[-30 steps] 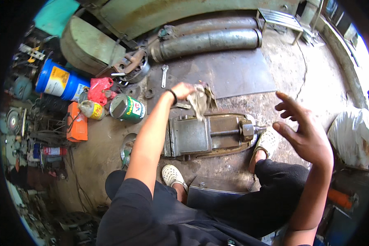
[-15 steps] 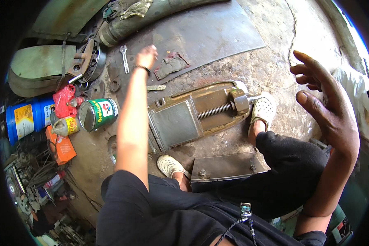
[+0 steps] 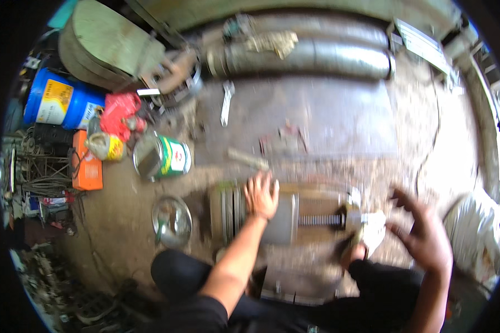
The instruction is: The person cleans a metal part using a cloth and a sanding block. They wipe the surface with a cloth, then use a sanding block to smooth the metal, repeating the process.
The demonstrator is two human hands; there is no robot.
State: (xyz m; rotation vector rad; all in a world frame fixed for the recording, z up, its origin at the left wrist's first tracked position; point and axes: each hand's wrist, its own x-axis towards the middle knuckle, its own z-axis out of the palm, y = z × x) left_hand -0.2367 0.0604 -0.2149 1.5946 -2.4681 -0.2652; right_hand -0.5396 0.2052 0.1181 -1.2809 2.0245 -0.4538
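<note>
"From the head view, where are your hands?"

"My left hand [image 3: 263, 197] is over the vise [image 3: 283, 225], palm down, fingers spread and grasping nothing. Blur keeps me from telling whether it touches the metal. My right hand [image 3: 425, 233] is raised near the vise's right end, empty, thumb apart from the loosely curved fingers."

"And the vise?"

"It lies lengthwise on the floor in front of me, left to right. Its threaded screw [image 3: 321, 220] is toward my right, near my pale shoe [image 3: 372, 236]."

"What is around it?"

"Just beyond my left fingertips lies a flat bar [image 3: 244, 158]. Farther off, a metal sheet [image 3: 344, 111] bears a grey-and-red rag [image 3: 285, 140] and, toward its left, a silver wrench [image 3: 226, 105]. A pale cloth [image 3: 275, 43] drapes over a thick pipe [image 3: 344, 60]. To the left are a round metal pan [image 3: 186, 221] and a green can [image 3: 175, 157]."
</note>
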